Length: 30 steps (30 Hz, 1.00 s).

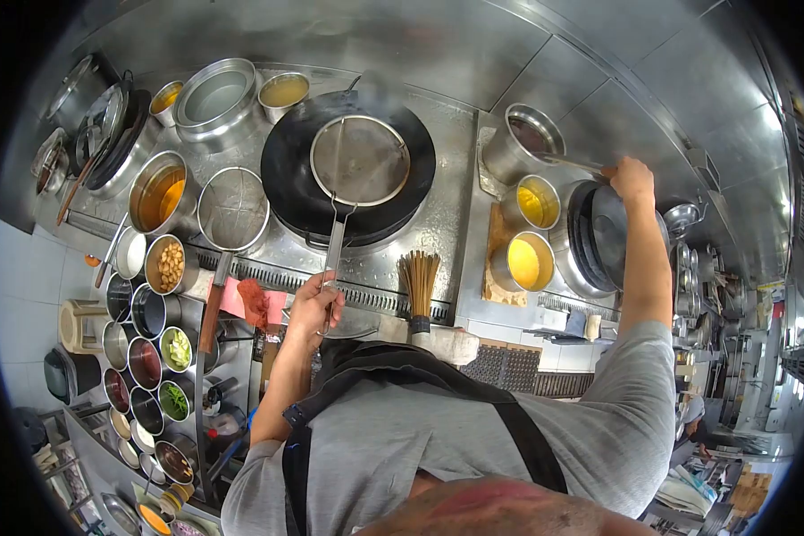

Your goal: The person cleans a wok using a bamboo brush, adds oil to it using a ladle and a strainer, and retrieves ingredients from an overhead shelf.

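Observation:
My left hand point(315, 305) is closed round the handle of a round fine-mesh strainer point(360, 161). The strainer lies over a black wok point(286, 179), covering its middle, so what is beneath cannot be seen clearly. Out to the right, my right hand point(632, 182) grips the end of a long metal-handled utensil point(573, 163). Its shaft reaches the rim of a tall steel pot point(516, 150) with dark contents; the utensil's head is hidden. Below that pot stand two steel containers, one with yellow liquid point(538, 202) and one with a paler yellow filling point(524, 263).
A second strainer point(233, 208) rests left of the wok, beside a pot of amber liquid point(158, 198). Several ingredient tins, including peanuts point(166, 265), line the left. A bamboo brush point(419, 286) stands at the counter's front. Stacked dark pans point(590, 237) sit under my right forearm.

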Each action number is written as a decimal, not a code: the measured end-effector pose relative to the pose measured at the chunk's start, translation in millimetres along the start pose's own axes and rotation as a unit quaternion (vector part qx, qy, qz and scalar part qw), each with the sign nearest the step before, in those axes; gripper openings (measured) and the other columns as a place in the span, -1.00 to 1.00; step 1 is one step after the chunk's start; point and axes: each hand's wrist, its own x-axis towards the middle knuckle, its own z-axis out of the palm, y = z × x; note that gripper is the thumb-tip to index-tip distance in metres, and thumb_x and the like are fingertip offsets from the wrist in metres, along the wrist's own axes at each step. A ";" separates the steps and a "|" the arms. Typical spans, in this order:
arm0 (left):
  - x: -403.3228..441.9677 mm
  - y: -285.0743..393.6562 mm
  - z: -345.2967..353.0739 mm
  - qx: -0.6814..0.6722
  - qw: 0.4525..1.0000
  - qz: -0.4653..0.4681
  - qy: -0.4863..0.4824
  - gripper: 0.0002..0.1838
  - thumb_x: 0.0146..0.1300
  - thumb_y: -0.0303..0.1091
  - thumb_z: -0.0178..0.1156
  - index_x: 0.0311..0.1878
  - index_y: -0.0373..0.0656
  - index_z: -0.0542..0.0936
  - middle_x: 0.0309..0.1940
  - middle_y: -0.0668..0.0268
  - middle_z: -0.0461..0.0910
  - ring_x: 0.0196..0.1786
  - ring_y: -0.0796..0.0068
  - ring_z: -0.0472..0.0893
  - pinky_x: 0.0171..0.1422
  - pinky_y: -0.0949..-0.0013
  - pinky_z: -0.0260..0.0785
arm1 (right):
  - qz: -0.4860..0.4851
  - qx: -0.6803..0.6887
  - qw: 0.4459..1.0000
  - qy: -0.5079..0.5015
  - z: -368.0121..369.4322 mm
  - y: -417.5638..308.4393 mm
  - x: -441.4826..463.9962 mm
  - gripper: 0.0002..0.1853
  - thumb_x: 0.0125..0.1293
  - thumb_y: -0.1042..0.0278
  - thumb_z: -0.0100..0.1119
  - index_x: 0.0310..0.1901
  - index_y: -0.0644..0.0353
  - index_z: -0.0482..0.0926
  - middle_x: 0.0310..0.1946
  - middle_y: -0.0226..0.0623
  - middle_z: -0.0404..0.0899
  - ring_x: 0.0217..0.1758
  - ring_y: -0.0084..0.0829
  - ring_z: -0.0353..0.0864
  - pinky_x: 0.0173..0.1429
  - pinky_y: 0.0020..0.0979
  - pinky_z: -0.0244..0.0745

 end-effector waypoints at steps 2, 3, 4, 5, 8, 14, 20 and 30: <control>-0.1 1.9 4.6 -0.010 1.000 -0.015 -0.005 -0.62 0.27 -0.54 0.01 0.17 -0.33 0.34 -0.51 0.26 0.53 -0.65 0.55 0.43 -0.68 0.51 0.20 | 0.014 -0.005 1.000 0.001 5.3 9.0 -3.0 -0.80 0.16 0.27 0.22 -0.30 0.21 0.65 -0.25 -0.01 0.67 -0.12 -0.03 0.67 -0.03 -0.11 0.57; -0.3 2.4 5.5 -0.016 1.000 -0.023 -0.006 -0.63 0.26 -0.54 0.01 0.15 -0.33 0.34 -0.51 0.25 0.53 -0.66 0.55 0.43 -0.69 0.52 0.19 | 0.016 -0.005 1.000 0.003 7.7 13.6 -4.7 -0.80 0.16 0.27 0.22 -0.30 0.21 0.65 -0.25 -0.01 0.67 -0.12 -0.03 0.67 -0.03 -0.11 0.57; -0.1 1.7 4.9 -0.016 1.000 -0.021 -0.012 -0.62 0.26 -0.54 0.01 0.16 -0.34 0.33 -0.51 0.25 0.53 -0.67 0.55 0.42 -0.71 0.53 0.18 | 0.021 -0.008 1.000 0.007 9.4 17.8 -6.8 -0.81 0.17 0.27 0.21 -0.30 0.21 0.65 -0.26 -0.02 0.67 -0.13 -0.03 0.67 -0.04 -0.11 0.57; -1.2 2.5 4.8 -0.015 1.000 -0.019 -0.014 -0.62 0.26 -0.54 0.01 0.16 -0.34 0.33 -0.51 0.25 0.53 -0.67 0.55 0.42 -0.71 0.53 0.18 | 0.025 -0.010 1.000 0.011 11.2 22.0 -8.4 -0.81 0.18 0.27 0.19 -0.31 0.21 0.65 -0.26 -0.03 0.67 -0.14 -0.03 0.67 -0.05 -0.11 0.57; -3.7 5.5 5.9 -0.020 0.999 -0.019 -0.031 -0.60 0.26 -0.54 0.00 0.18 -0.34 0.31 -0.51 0.25 0.53 -0.67 0.54 0.43 -0.70 0.52 0.19 | 0.040 -0.003 0.998 0.039 -0.1 25.7 -21.5 -0.80 0.12 0.29 0.18 -0.32 0.21 0.68 -0.29 -0.01 0.67 -0.16 -0.02 0.67 -0.04 -0.11 0.57; -2.2 18.0 13.2 -0.026 0.998 -0.012 -0.052 -0.57 0.26 -0.54 0.00 0.21 -0.35 0.28 -0.50 0.24 0.53 -0.66 0.53 0.43 -0.69 0.51 0.20 | 0.030 -0.036 0.996 0.074 -12.2 49.4 -27.1 -0.69 0.20 0.06 0.22 -0.33 0.18 0.65 -0.31 -0.05 0.67 -0.18 -0.04 0.67 -0.09 -0.09 0.56; 13.6 24.7 20.2 -0.013 0.995 -0.009 -0.094 -0.61 0.22 -0.54 0.03 0.14 -0.32 0.32 -0.55 0.27 0.49 -0.66 0.55 0.41 -0.68 0.51 0.19 | 0.000 -0.025 0.994 0.111 -61.1 41.8 -51.4 -0.82 0.08 0.30 0.18 -0.28 0.09 0.67 -0.33 -0.10 0.66 -0.20 -0.02 0.64 -0.12 -0.05 0.53; 26.4 26.6 18.6 -0.019 0.995 -0.016 -0.098 -0.65 0.24 -0.54 0.01 0.11 -0.31 0.33 -0.52 0.25 0.52 -0.65 0.55 0.44 -0.68 0.50 0.24 | -0.118 0.073 0.981 0.138 -106.7 -14.4 -95.0 -0.68 0.01 0.30 0.33 -0.12 0.04 0.66 -0.32 -0.15 0.66 -0.20 -0.06 0.63 -0.13 -0.12 0.52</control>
